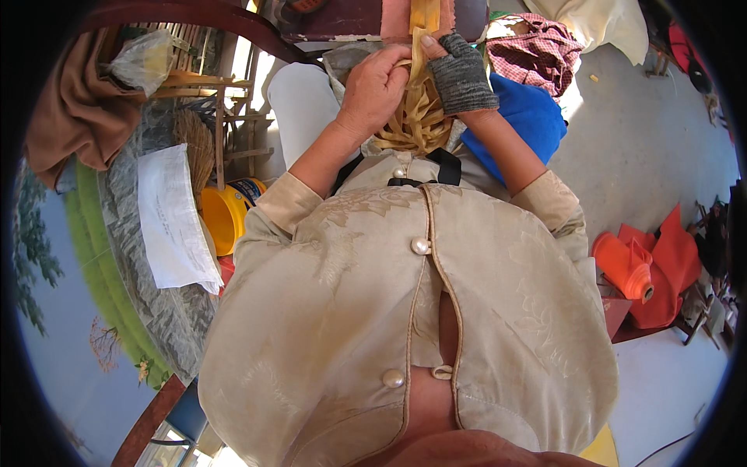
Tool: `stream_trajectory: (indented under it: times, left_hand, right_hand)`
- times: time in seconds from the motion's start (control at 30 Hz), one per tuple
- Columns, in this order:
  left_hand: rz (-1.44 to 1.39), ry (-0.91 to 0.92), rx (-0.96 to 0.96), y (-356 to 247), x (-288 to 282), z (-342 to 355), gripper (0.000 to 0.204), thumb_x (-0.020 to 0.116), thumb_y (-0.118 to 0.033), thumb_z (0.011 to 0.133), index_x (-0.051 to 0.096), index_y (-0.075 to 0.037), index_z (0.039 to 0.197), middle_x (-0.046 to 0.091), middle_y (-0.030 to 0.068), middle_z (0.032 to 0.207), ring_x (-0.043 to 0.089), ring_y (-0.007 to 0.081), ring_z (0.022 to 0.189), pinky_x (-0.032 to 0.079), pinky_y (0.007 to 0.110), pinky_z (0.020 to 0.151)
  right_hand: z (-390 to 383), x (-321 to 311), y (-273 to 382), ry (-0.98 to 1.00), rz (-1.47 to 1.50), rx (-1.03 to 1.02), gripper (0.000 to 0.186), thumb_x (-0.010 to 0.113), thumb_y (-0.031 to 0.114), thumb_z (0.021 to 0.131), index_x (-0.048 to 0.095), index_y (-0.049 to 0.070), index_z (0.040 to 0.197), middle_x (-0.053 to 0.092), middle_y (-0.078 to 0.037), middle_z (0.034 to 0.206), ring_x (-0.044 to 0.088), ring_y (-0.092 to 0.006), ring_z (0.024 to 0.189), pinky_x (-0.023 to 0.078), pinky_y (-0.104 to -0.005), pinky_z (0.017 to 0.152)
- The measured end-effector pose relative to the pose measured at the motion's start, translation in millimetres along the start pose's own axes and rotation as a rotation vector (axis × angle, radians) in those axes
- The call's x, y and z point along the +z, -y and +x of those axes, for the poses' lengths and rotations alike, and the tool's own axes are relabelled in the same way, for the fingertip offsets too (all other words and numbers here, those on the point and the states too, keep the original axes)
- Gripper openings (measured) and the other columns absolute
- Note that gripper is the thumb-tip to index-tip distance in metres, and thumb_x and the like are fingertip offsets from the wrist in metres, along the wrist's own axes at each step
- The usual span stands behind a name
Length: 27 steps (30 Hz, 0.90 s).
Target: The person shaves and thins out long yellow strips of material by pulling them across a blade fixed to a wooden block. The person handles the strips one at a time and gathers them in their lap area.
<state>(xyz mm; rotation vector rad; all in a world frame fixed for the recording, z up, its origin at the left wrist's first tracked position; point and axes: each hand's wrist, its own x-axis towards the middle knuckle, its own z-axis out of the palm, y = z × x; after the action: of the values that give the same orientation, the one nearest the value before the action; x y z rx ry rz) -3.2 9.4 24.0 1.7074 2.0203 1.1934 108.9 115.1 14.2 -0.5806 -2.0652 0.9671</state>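
Observation:
My left hand, bare, has its fingers curled around the tan-yellow fabric strip at the top centre. My right hand, in a grey fingerless glove, grips the same strip just to the right, its thumb pressed on it. The strip runs up over a pink piece on the maroon worn surface. A tangled heap of similar strips lies below my hands in my lap, with blue cloth to the right.
A wooden rack, a yellow bucket and a white sack are at left. Red checked cloth sits at upper right. An orange spool and red fabric are at right on the grey floor.

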Motion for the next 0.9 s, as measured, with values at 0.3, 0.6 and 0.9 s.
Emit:
stream_trajectory:
  times: [0.3, 0.6, 0.9]
  left_hand:
    - [0.067, -0.212, 0.167, -10, -1, 12, 0.011, 0.051, -0.008, 0.085, 0.053, -0.005, 0.096, 0.054, 0.0110, 0.085, 0.056, 0.0258, 0.076, 0.043, 0.029, 0.064]
    - [-1.084, 0.080, -0.435, -18, 23, 14, 0.019, 0.039, -0.010, 0.091, 0.052, -0.002, 0.102, 0.055, 0.0047, 0.103, 0.053, 0.0128, 0.094, 0.045, 0.031, 0.085]
    - [-0.737, -0.123, -0.279, -16, 31, 19, 0.012, 0.055, -0.010, 0.086, 0.055, -0.002, 0.096, 0.058, 0.0018, 0.086, 0.056, 0.0085, 0.075, 0.047, 0.024, 0.071]
  right_hand:
    - [-2, -21, 23, 0.279, 0.542, 0.500, 0.033, 0.054, 0.033, 0.087, 0.060, 0.001, 0.086, 0.057, -0.007, 0.063, 0.055, -0.0127, 0.055, 0.043, -0.0240, 0.052]
    - [0, -47, -11, 0.255, -0.020, -0.056, 0.033, 0.057, 0.037, 0.081, 0.062, 0.007, 0.094, 0.061, -0.013, 0.077, 0.060, -0.0269, 0.075, 0.047, -0.0341, 0.069]
    - [-7, -53, -10, 0.553, 0.651, 0.615, 0.035, 0.055, 0.037, 0.084, 0.064, 0.004, 0.091, 0.054, -0.002, 0.060, 0.053, -0.0096, 0.050, 0.043, -0.0228, 0.048]
